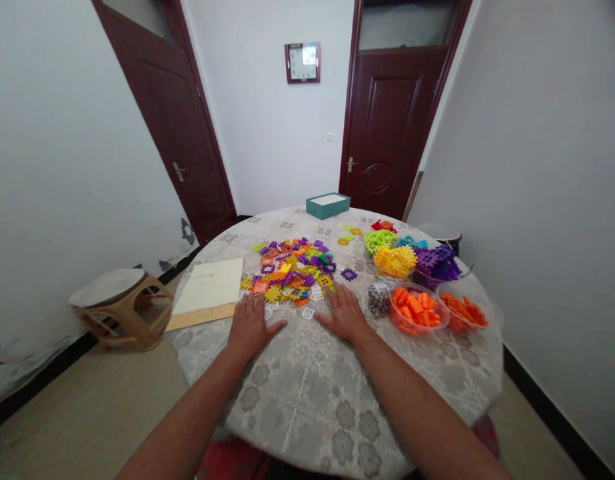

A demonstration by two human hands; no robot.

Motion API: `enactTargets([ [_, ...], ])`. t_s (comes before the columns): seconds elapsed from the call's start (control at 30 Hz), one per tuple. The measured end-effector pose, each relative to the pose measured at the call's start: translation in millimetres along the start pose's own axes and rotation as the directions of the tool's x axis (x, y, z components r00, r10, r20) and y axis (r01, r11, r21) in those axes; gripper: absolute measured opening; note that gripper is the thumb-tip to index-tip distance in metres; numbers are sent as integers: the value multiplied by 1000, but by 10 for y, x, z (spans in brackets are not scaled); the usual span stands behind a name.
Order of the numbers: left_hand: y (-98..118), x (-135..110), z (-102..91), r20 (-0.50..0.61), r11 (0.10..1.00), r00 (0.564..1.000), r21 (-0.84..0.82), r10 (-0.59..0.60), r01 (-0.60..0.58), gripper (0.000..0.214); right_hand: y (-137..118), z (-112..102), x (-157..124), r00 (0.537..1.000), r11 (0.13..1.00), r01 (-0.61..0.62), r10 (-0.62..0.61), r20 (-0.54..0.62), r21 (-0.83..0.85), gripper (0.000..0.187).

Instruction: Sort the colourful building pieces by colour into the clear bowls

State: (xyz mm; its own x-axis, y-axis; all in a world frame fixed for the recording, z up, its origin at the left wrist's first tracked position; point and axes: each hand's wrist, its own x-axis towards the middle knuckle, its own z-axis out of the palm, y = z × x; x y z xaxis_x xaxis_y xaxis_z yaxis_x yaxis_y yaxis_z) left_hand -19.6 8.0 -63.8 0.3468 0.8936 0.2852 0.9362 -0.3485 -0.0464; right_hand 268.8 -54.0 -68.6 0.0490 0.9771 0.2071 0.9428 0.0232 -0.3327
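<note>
On my far left, a flat cream board lies on the patterned tablecloth. Just right of it, in the middle of the table, spreads the loose pile of plastic building pieces. I judge each piece very light, stiff and fairly smooth, hard to crush but prone to skid or hook a neighbour by its notches. At the pile's near left, I would pinch the yellow toothed piece by opposite edges; the thin white lattice square, lying flat nearer me, probably needs a fingernail under its rim; the purple toothed piece at the right sits apart, so its edge is easy to reach.

As for grip, my left hand is palm down and unclenched, thumb out, fingertips at the pile's near left edge. My right hand is likewise spread, at the near right edge. I see neither gripping anything; whether the fingertips touch pieces, I cannot tell. Right of that stands a clear bowl of orange blocks.
</note>
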Motion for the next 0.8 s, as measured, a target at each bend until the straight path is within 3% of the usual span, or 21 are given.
enactTargets([
  [0.23,145,261,-13,80,994,996,-106,-32,41,111,-121,123,74,999,999,-54,54,2,-4,99],
  [0.47,225,542,149,25,989,999,-143,28,-24,108,-276,239,244,996,996,-91,91,-10,-20,92],
  [0.8,454,1217,332,35,980,998,-194,51,-44,100,-194,367,885,968,967,-242,236,-85,-80,77],
])
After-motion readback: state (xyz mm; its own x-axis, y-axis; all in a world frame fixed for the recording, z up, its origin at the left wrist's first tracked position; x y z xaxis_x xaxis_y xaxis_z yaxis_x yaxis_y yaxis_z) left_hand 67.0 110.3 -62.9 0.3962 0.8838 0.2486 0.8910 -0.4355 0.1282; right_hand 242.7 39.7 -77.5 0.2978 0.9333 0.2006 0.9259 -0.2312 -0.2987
